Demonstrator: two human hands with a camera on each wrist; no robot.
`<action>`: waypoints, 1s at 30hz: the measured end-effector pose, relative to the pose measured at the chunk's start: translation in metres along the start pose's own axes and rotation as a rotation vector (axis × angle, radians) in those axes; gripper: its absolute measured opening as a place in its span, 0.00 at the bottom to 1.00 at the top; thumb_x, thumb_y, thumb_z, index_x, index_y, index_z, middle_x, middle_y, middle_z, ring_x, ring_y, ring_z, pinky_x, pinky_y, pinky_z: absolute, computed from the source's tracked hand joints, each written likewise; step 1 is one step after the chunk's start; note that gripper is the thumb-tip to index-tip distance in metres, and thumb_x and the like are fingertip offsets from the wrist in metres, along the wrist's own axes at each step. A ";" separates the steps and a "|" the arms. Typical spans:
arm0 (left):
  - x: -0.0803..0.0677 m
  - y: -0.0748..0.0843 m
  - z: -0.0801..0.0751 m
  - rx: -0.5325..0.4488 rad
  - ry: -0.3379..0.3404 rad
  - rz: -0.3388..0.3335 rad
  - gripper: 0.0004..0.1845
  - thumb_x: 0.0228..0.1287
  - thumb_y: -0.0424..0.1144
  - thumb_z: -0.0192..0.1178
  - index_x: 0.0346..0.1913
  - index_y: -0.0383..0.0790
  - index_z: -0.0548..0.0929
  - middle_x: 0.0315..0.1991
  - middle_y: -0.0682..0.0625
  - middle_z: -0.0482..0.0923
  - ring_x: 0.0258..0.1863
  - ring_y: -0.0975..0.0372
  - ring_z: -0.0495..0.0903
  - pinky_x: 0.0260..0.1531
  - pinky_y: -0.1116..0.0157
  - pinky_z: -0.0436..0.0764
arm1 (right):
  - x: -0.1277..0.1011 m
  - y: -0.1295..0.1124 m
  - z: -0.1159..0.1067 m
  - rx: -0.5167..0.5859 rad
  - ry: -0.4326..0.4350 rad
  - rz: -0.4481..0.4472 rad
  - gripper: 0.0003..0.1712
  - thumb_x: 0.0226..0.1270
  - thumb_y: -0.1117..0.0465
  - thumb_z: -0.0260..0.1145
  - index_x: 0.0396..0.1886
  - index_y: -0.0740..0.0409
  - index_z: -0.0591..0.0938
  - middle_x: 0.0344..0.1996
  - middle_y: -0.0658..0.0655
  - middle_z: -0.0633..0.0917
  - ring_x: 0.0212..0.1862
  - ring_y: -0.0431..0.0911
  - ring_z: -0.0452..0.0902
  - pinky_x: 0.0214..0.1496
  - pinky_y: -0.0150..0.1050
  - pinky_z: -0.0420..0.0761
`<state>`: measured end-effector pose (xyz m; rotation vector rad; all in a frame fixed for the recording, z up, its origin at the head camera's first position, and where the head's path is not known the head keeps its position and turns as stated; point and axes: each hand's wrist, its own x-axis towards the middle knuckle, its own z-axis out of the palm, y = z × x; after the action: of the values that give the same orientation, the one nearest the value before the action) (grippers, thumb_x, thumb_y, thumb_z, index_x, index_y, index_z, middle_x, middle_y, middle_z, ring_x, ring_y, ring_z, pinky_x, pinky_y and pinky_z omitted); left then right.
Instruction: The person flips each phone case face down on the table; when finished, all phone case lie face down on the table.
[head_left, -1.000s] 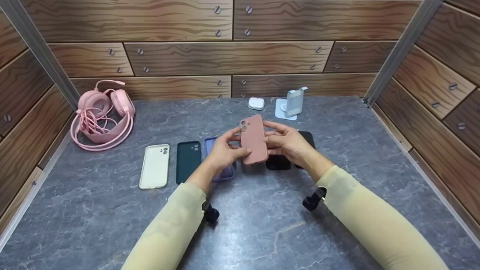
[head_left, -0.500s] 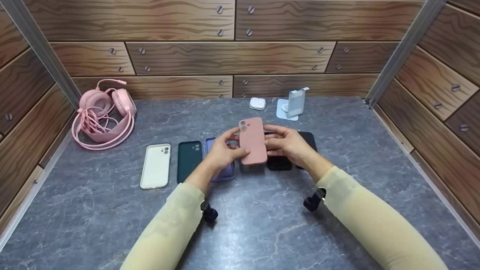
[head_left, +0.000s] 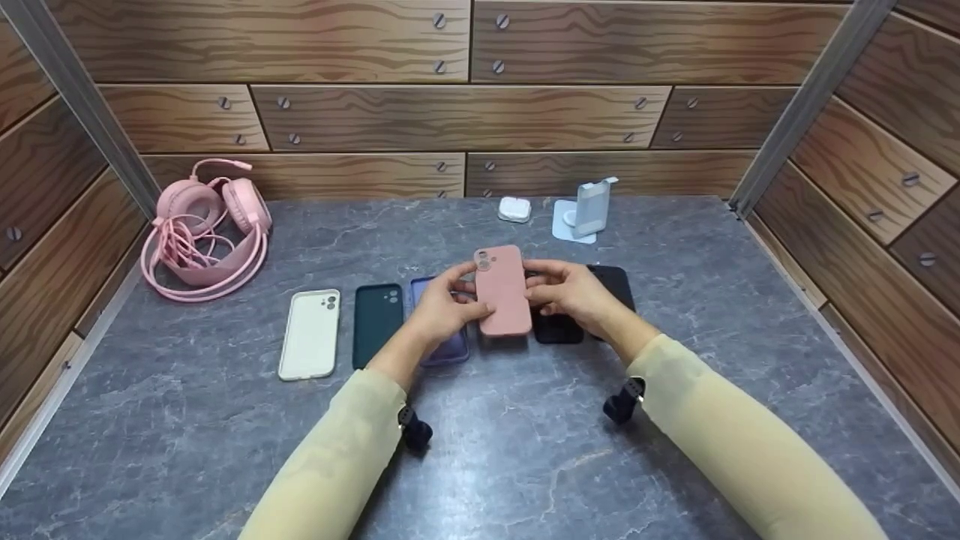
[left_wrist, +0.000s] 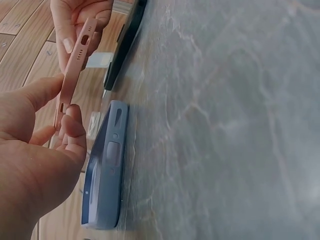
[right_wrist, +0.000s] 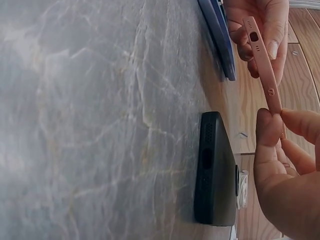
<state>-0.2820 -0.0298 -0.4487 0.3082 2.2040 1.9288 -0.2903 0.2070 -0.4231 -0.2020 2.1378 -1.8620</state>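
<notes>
The left hand (head_left: 441, 306) and right hand (head_left: 576, 295) pinch the matte pink, rectangular phone case (head_left: 502, 294) with curled fingers at frame centre, lower than half a second ago, apparently nearer the grey, marble-patterned tabletop (head_left: 510, 450) but not yet touching it.

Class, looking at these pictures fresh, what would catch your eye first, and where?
Probably the pink phone case comes first, held above the grey table between the left hand and the right hand. Next is the pink headset in the table's back left corner. Then comes the white case, lying left of both hands.
</notes>
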 end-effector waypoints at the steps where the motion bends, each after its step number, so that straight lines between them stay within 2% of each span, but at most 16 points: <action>1: 0.000 -0.001 0.000 0.005 0.001 0.000 0.40 0.56 0.31 0.71 0.72 0.45 0.66 0.50 0.43 0.75 0.44 0.54 0.78 0.37 0.64 0.79 | 0.000 0.000 0.000 -0.016 -0.001 -0.003 0.34 0.62 0.70 0.68 0.68 0.59 0.71 0.49 0.64 0.81 0.38 0.45 0.80 0.35 0.35 0.79; 5: 0.000 -0.002 -0.001 0.021 0.007 0.007 0.40 0.56 0.31 0.71 0.71 0.43 0.66 0.48 0.43 0.76 0.41 0.56 0.78 0.35 0.64 0.79 | 0.002 0.002 -0.001 -0.083 0.016 -0.007 0.34 0.60 0.69 0.69 0.67 0.60 0.73 0.48 0.63 0.82 0.36 0.42 0.77 0.33 0.32 0.75; 10: 0.000 -0.003 0.000 0.033 0.006 0.006 0.40 0.56 0.30 0.70 0.71 0.43 0.66 0.48 0.43 0.76 0.42 0.55 0.79 0.37 0.64 0.79 | 0.006 0.007 -0.001 -0.166 0.049 -0.006 0.33 0.58 0.69 0.70 0.65 0.58 0.75 0.44 0.59 0.84 0.37 0.42 0.78 0.33 0.33 0.75; 18: 0.000 -0.008 0.002 0.083 0.001 0.008 0.39 0.56 0.29 0.70 0.71 0.42 0.67 0.49 0.44 0.75 0.41 0.55 0.79 0.36 0.64 0.80 | 0.008 0.011 0.002 -0.261 0.049 0.004 0.33 0.58 0.70 0.69 0.65 0.61 0.74 0.43 0.59 0.83 0.34 0.42 0.79 0.29 0.31 0.74; 25: 0.001 -0.009 0.003 0.115 0.005 0.010 0.38 0.56 0.30 0.70 0.70 0.40 0.67 0.54 0.45 0.74 0.42 0.55 0.79 0.37 0.64 0.80 | 0.009 0.013 0.003 -0.307 0.047 0.000 0.33 0.58 0.70 0.69 0.65 0.61 0.74 0.42 0.60 0.83 0.34 0.44 0.81 0.25 0.30 0.72; 30: 0.000 -0.009 0.002 0.156 0.005 -0.013 0.38 0.57 0.31 0.70 0.71 0.42 0.67 0.58 0.49 0.72 0.40 0.57 0.78 0.33 0.65 0.79 | 0.009 0.014 0.003 -0.345 0.044 -0.012 0.33 0.58 0.69 0.69 0.65 0.61 0.75 0.43 0.61 0.84 0.34 0.43 0.82 0.24 0.30 0.72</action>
<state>-0.2822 -0.0291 -0.4578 0.3119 2.3589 1.7564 -0.2968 0.2031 -0.4388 -0.2499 2.4816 -1.5031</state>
